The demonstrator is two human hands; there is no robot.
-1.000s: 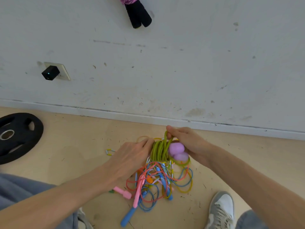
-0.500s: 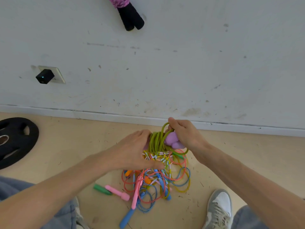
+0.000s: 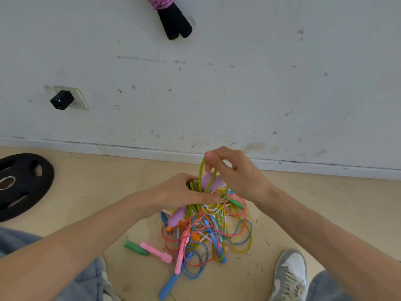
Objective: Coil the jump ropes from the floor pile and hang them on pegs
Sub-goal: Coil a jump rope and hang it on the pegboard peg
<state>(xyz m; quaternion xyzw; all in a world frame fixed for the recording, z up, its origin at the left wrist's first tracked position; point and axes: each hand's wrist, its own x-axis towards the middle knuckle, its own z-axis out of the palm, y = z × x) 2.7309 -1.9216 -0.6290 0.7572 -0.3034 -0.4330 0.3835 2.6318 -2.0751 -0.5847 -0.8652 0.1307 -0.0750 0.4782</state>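
Observation:
A tangled pile of jump ropes [image 3: 208, 233] in red, blue, yellow and beaded cord lies on the floor below my hands, with pink, blue and green handles sticking out. My left hand [image 3: 180, 194] grips a bundle of coiled green rope [image 3: 193, 206] with purple handles [image 3: 176, 217]. My right hand [image 3: 234, 170] pinches a loop of the same green rope [image 3: 202, 170] and holds it above the bundle. One purple handle lies between my hands, partly hidden.
A coiled pink rope with black handles [image 3: 174, 22] hangs on the white wall above. A black plug [image 3: 61, 99] sits in a wall socket at left. A black weight plate [image 3: 19, 185] lies on the floor left. My shoe [image 3: 290, 274] stands right of the pile.
My right hand has pulled a green loop upward, above the bundle. My left hand has closed tighter round the coils, and a purple handle now hangs below it.

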